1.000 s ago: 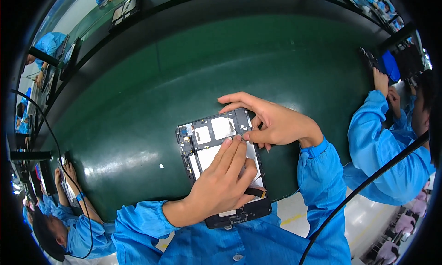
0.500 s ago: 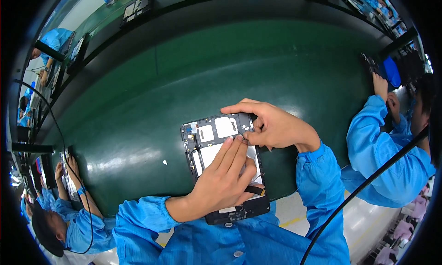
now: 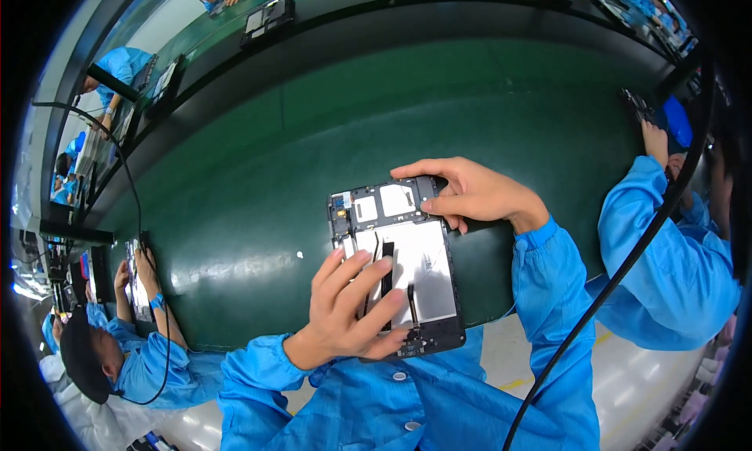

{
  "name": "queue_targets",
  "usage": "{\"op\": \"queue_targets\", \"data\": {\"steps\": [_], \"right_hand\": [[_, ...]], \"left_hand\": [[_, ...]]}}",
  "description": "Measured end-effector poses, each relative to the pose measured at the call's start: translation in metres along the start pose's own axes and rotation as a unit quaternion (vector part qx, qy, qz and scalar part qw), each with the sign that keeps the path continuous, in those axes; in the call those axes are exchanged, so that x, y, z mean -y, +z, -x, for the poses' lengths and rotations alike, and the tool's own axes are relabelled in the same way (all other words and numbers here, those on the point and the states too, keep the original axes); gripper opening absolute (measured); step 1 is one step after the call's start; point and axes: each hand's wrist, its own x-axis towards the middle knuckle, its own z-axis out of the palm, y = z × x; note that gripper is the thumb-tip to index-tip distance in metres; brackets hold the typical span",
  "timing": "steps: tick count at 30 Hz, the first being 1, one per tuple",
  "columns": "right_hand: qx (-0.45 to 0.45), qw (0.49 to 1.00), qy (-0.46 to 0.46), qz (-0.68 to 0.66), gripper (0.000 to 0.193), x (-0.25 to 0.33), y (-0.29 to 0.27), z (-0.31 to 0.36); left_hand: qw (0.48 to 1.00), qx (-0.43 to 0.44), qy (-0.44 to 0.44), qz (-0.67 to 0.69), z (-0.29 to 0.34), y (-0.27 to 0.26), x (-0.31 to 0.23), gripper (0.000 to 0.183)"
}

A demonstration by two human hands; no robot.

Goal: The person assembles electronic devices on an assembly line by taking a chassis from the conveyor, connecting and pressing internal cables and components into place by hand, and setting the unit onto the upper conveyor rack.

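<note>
An opened tablet lies at the table's near edge, its inside facing up. It has a black frame, a large silver panel and two white patches near the far end. My right hand grips its far right corner, thumb on the inner face and index finger along the far edge. My left hand is spread over the lower left part, fingers apart, and hides some of it. Whether those fingertips touch the tablet I cannot tell. Thin black strips run along the silver panel.
A small white scrap lies on the green table to the left. Co-workers in blue handle devices on both sides. A dark raised rail runs along the far side. A black cable hangs across the right side of the view.
My left hand has drawn back from the tablet's upper part toward its lower left, and its fingers have spread. More of the silver panel shows. My right hand stays at the corner.
</note>
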Motion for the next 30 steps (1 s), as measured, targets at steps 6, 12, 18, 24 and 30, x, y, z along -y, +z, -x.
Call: {"op": "queue_targets", "data": {"steps": [6,12,18,24,30], "right_hand": [[-0.019,0.999,0.026,0.005,0.059,0.008,0.006,0.000],[-0.065,0.996,0.041,0.044,0.057,0.007,0.009,0.001],[-0.167,0.984,-0.056,0.012,0.081,-0.006,0.021,0.005],[-0.280,0.958,-0.057,0.015,0.080,0.001,0.027,-0.007],[-0.295,0.953,-0.054,0.054,0.071,-0.003,0.030,-0.007]], "left_hand": [[0.971,0.207,-0.021,0.119,0.036,-0.036,-0.050,0.057],[0.954,0.296,-0.001,0.051,0.042,-0.015,-0.045,0.065],[0.960,0.275,0.011,0.044,0.033,-0.017,-0.033,0.065],[0.979,0.193,-0.056,-0.019,0.030,-0.038,0.049,0.066],[0.971,0.177,-0.140,-0.075,0.064,-0.096,0.117,0.069]]}}
